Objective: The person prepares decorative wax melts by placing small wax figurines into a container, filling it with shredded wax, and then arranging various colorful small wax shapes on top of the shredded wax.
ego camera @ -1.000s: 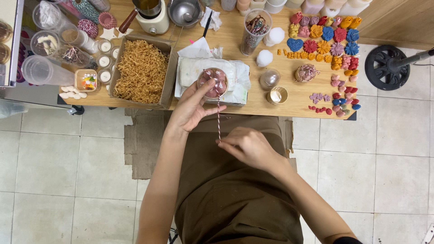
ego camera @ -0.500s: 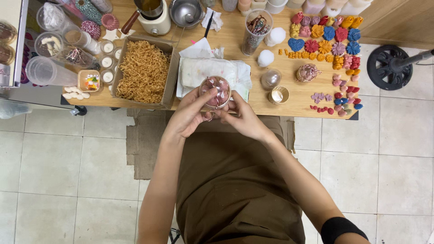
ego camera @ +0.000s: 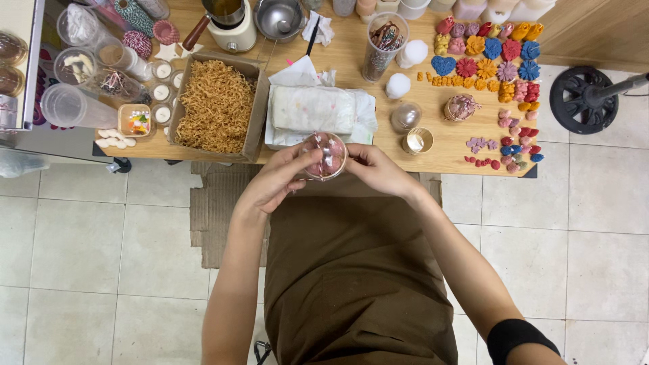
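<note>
Clear ball (ego camera: pixel 324 155) held over wooden table (ego camera: pixel 351 67), tiled floor (ego camera: pixel 101 257)

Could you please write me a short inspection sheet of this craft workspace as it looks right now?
Surface: wooden table, crowded.
Job's things: clear ball with pink pieces inside, held over the table's near edge.
Clutter: cardboard tray of shredded paper, folded white cloth, rows of coloured moulded shapes, plastic cups, small tealights.
Hands: left hand and right hand both grip the ball.
Cables: nothing seen.
Surroundings: tiled floor, flattened cardboard under the table, black round stand base.
</note>
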